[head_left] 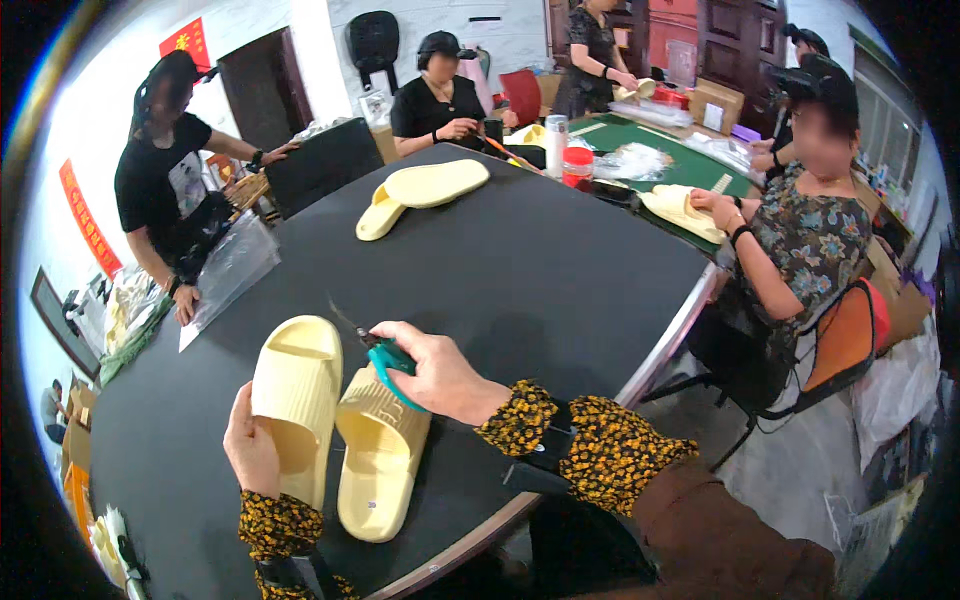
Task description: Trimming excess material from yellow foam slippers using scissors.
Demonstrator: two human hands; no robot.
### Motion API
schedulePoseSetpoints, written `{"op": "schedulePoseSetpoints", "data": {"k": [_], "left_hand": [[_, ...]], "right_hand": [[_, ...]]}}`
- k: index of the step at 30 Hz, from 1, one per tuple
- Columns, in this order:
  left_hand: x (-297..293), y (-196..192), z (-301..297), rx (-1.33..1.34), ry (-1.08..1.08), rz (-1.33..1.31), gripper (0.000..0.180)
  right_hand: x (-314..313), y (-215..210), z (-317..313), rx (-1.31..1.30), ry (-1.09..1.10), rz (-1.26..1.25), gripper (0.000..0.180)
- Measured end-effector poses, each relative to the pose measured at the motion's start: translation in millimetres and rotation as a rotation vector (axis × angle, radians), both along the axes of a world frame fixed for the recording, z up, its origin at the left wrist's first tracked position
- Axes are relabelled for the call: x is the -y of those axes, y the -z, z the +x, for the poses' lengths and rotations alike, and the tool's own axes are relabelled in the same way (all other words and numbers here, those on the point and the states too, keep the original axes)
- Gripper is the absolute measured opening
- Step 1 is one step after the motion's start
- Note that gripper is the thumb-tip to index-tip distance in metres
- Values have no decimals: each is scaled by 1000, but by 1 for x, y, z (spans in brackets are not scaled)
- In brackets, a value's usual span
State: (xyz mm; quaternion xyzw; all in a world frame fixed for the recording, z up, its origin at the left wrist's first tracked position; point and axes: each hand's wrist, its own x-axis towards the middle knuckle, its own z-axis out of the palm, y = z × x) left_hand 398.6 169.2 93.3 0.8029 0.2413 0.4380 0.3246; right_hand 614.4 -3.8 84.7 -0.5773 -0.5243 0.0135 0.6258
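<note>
My left hand (250,445) is closed on the side of a pale yellow slide sandal (297,385), its toe pointing away from me. Beside it on the dark table lies a second pale yellow slide sandal (375,490). Over that one's strap, my right hand (428,365) grips the teal handles of a pair of scissors (392,368). The scissor blades point up and left, past the toe of the held sandal. My right fingers partly hide the handles.
Another pair of yellow slides (435,185) lies at the table's far side. At left, a person holds a clear plastic sheet (235,275) over the edge. A seated person at right handles a yellow slide (683,210). A red-lidded jar (578,168) stands near the green table (690,150).
</note>
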Motion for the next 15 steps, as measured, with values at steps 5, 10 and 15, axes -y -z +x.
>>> {"op": "schedulePoseSetpoints", "data": {"k": [5,10,15], "left_hand": [[-17,14,-7,-58,-97,79,42],[-21,38,3,-167,-160,38,26],[1,19,3,-303,-225,267,10]], "right_hand": [[-4,1,-2,-6,-25,-21,34],[-5,7,2,29,22,-44,34],[-3,7,3,3,41,-96,35]]}}
